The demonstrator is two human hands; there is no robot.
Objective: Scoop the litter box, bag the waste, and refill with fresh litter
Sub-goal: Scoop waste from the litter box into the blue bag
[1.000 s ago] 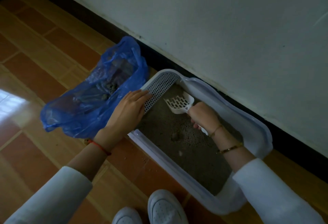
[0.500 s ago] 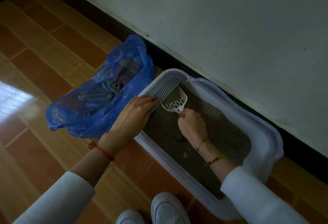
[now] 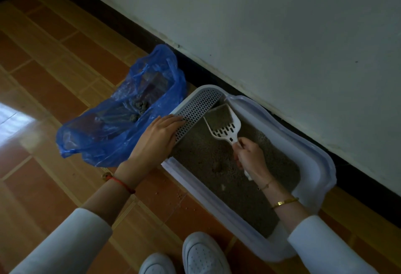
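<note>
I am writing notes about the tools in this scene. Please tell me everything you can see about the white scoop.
The white scoop looks like hard plastic, with a broad flat pan, raised side walls and rows of slots near the neck. Its pan holds a layer of grey litter. It is tilted, with the pan pointing toward the perforated end of the litter box, over the litter. The right hand holds its handle, which is mostly hidden inside the fingers. The left hand does not touch it.
</note>
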